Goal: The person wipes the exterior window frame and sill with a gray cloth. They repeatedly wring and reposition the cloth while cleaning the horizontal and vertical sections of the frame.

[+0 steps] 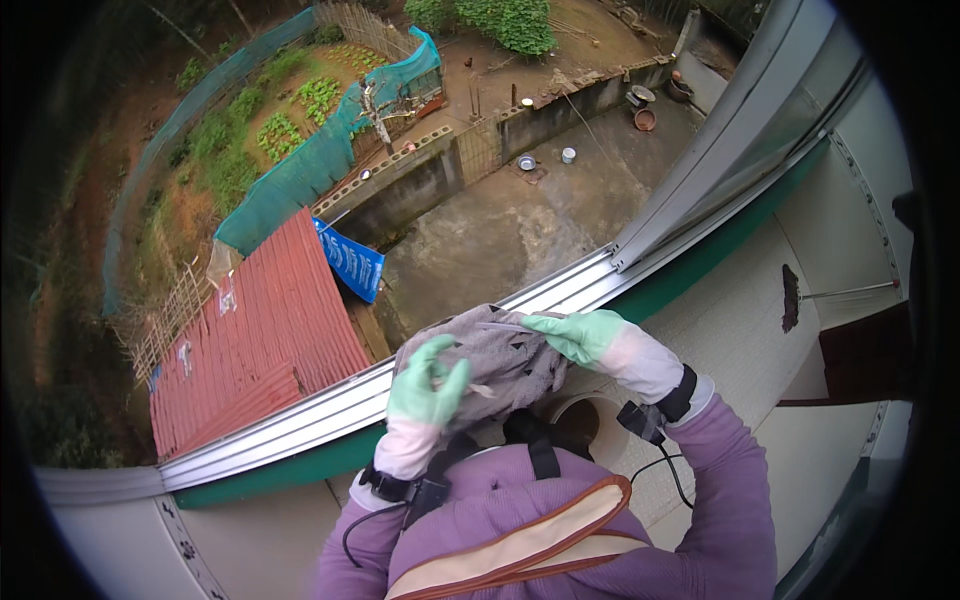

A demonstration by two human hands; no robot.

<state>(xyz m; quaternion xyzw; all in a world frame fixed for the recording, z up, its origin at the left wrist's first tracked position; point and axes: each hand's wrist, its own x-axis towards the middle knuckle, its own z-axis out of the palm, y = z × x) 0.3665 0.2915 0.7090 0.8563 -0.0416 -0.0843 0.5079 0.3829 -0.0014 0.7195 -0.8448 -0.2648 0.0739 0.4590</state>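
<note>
A damp-looking grey cloth point(491, 360) lies bunched across the aluminium window track point(300, 431), in front of my body. My right hand point(589, 341), in a green and white rubber glove, pinches the cloth's right upper edge, where a thin pale strip shows. My left hand point(431, 390), gloved alike, is raised over the cloth's left side with thumb and fingers apart. Whether its underside touches the cloth cannot be told. Below the cloth, a round bucket point(611, 431) stands partly hidden by my body and right arm.
Sliding window frames point(697, 150) rise at the right of the track. Outside, far below, are a concrete yard point(480, 247) and a red corrugated roof point(262, 330). Indoors at the right, a dark-headed mop or broom point(790, 298) is on the tiles. Cables hang from both wrist straps.
</note>
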